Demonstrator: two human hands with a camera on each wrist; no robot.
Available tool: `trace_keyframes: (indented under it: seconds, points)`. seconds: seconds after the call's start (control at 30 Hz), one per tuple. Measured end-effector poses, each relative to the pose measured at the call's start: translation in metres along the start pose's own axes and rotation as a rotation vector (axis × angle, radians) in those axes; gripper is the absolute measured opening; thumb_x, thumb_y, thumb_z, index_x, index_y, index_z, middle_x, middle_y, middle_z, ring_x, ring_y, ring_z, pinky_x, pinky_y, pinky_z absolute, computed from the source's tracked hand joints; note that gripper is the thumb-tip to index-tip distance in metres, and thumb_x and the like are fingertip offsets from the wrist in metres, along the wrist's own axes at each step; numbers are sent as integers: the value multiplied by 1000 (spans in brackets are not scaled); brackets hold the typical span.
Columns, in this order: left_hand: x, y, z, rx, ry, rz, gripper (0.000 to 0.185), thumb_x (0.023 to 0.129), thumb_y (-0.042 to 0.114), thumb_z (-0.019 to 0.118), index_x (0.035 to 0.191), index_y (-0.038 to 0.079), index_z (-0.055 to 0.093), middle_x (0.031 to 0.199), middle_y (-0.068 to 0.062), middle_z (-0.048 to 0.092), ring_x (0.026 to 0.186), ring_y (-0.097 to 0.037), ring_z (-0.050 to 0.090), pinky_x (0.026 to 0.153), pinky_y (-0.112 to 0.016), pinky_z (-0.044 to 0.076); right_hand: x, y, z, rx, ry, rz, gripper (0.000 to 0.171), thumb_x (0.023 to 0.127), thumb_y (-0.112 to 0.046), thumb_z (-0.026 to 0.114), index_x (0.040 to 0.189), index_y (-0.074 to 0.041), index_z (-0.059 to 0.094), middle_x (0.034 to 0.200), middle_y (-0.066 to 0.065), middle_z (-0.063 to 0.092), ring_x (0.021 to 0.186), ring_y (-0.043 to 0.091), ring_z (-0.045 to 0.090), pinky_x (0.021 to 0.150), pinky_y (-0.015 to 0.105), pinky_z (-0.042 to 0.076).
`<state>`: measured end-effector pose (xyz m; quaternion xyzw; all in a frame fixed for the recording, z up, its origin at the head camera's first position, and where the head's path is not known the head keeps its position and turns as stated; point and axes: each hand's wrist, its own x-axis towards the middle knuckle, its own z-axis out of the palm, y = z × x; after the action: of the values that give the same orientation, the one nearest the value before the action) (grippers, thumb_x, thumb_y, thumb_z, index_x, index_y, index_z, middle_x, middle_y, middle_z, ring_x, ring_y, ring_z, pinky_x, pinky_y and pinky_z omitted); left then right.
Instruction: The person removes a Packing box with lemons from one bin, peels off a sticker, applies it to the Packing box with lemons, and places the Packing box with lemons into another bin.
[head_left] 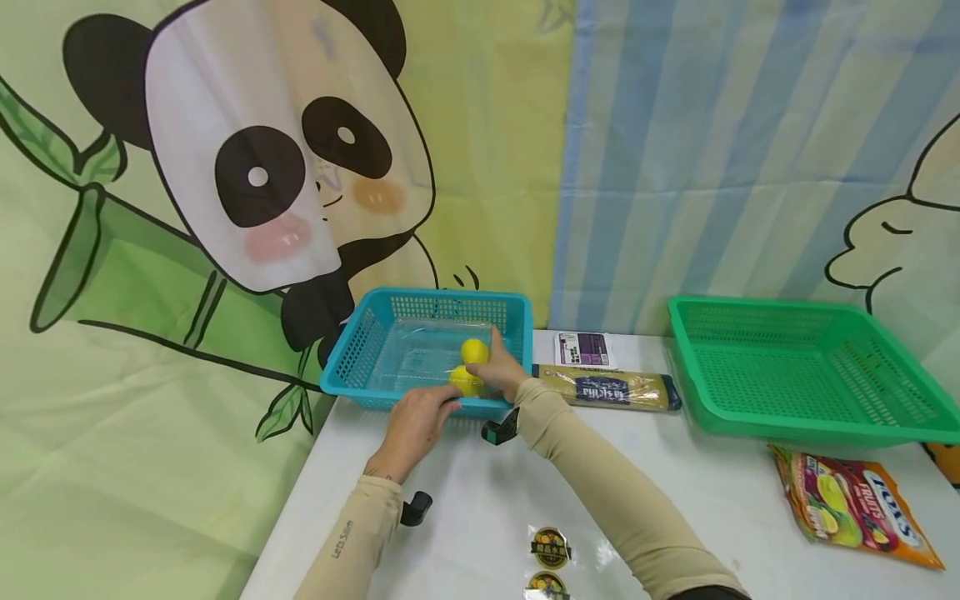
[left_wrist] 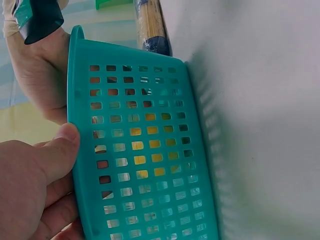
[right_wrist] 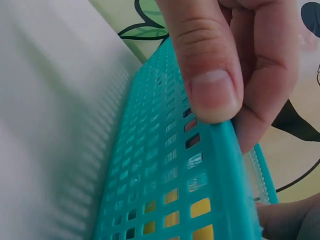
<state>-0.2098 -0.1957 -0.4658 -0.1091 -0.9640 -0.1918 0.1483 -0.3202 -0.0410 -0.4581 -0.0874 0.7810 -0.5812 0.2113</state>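
Observation:
A teal mesh basket [head_left: 360, 350] stands at the table's far left, with two yellow balls [head_left: 474, 351] inside by its near wall. My left hand [head_left: 435, 406] grips the near rim, its thumb [left_wrist: 62, 150] lying on the rim of the basket [left_wrist: 150, 150]. Just to its right, my right hand [head_left: 492, 367] pinches the same rim: its thumb [right_wrist: 212, 75] presses the outside of the basket [right_wrist: 165, 165] and the fingers curl inside beside the balls. Yellow shows through the mesh holes in both wrist views.
A green mesh basket [head_left: 802, 367] sits at the right. Between the baskets lie a spaghetti pack [head_left: 607, 387] and a purple card [head_left: 583, 348]. A candy bag [head_left: 855, 504] lies front right, round stickers [head_left: 550, 547] near the front edge. A panda curtain hangs behind.

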Motion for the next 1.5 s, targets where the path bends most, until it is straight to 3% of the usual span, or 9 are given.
trace_keyframes:
  seconds: [0.4, 0.63, 0.83, 0.93, 1.0, 1.03, 1.1, 1.17, 1.5]
  points:
    - [1, -1, 0, -47, -27, -33, 18, 96, 25, 69, 111, 19, 76, 102, 1, 78, 93, -22, 73, 80, -43, 59, 1, -1, 4, 15, 120, 8, 87, 99, 0, 59, 165, -22, 7, 170, 13, 12, 156, 38, 14, 122, 59, 23]
    - [0, 0, -3, -37, -56, -58, 17, 96, 26, 68, 110, 23, 76, 103, 3, 78, 94, -22, 71, 81, -44, 58, 1, 1, 4, 54, 134, 27, 83, 100, 2, 54, 165, -26, 11, 170, 11, 12, 157, 35, 11, 123, 57, 21]
    - [1, 1, -2, -41, -57, -50, 17, 96, 25, 69, 111, 22, 76, 102, 2, 78, 93, -21, 71, 80, -44, 58, -4, 0, 5, 78, 130, 9, 80, 101, 3, 51, 164, -24, 12, 170, 11, 12, 156, 33, 13, 119, 55, 32]
    - [1, 1, -3, -44, -56, -51, 18, 96, 24, 69, 112, 20, 76, 104, 1, 78, 96, -23, 72, 83, -45, 58, -6, -3, 5, 83, 118, -9, 78, 102, 3, 47, 164, -27, 11, 171, 9, 10, 151, 31, 25, 103, 46, 48]
    - [1, 1, -3, -48, -53, -47, 18, 96, 24, 68, 112, 20, 76, 106, 0, 78, 98, -24, 72, 85, -45, 58, -7, -6, 4, 83, 107, -33, 76, 103, 3, 44, 164, -28, 10, 171, 9, 8, 126, 29, 50, 80, 36, 54]
    - [1, 0, -2, -47, -50, -43, 18, 96, 24, 68, 112, 19, 76, 107, 1, 78, 98, -24, 72, 85, -45, 58, -8, -8, 4, 84, 101, -47, 76, 104, 3, 42, 164, -28, 9, 171, 9, 8, 107, 26, 56, 68, 33, 51]
    - [1, 0, -2, -59, -50, -43, 18, 97, 24, 68, 112, 18, 76, 106, 0, 77, 99, -24, 71, 86, -45, 58, -10, -12, 3, 86, 84, -78, 75, 105, 3, 40, 164, -29, 8, 172, 9, 5, 72, 17, 51, 55, 27, 44]
    - [1, -1, -2, -70, -50, -40, 19, 97, 23, 67, 113, 17, 76, 107, 0, 77, 99, -24, 71, 86, -45, 58, -12, -17, 1, 82, 70, -102, 74, 105, 3, 38, 165, -28, 7, 172, 10, 5, 53, 14, 38, 50, 25, 42]
    - [1, -2, -2, -64, -48, -41, 20, 97, 25, 67, 113, 18, 76, 105, -1, 78, 92, -23, 72, 78, -41, 59, -32, -46, -17, 66, 43, -132, 70, 107, -1, 36, 164, -28, 6, 172, 4, 4, 47, 12, 37, 51, 25, 44]
